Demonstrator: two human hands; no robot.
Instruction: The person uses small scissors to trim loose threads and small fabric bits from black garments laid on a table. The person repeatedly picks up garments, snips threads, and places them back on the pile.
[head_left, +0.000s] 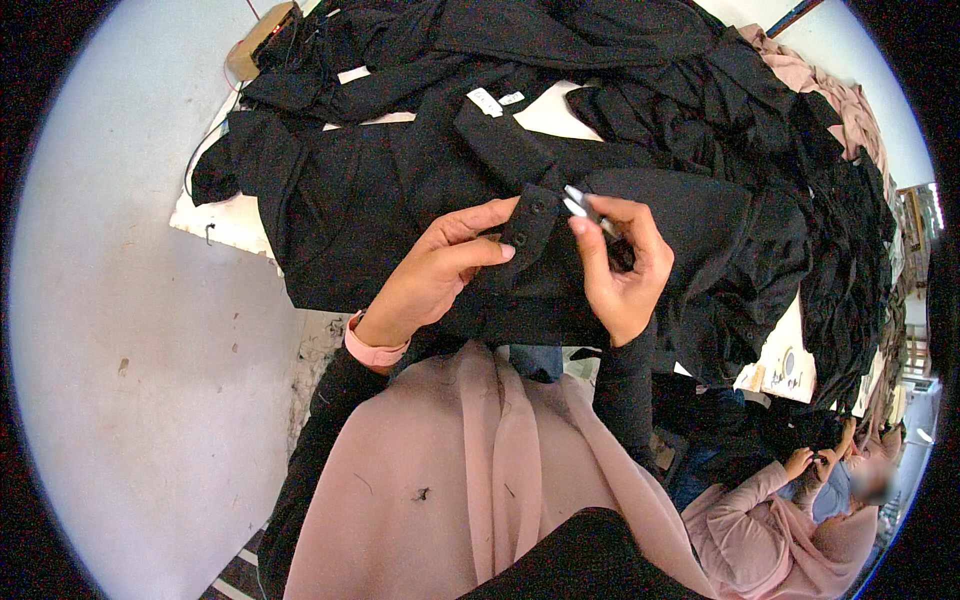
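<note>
A black garment (350,215) is spread over the table in front of me. My left hand (425,262) pinches a narrow buttoned end (533,222) of it between thumb and fingers; two dark buttons show on that strip. Just to the right, my right hand (632,265) is closed around a small metal tool that looks like thread snips (576,203). Its bright tips point toward the strip, apart from the buttons. The rest of the tool is mostly hidden by the fingers. White labels (485,101) lie on the black cloth farther back.
More black garments (600,40) are heaped across the far side and right of the white table (235,222). Pink cloth (835,85) lies at the far right. A brown box (268,42) stands at the back left. At lower right another person (770,530) handles black cloth.
</note>
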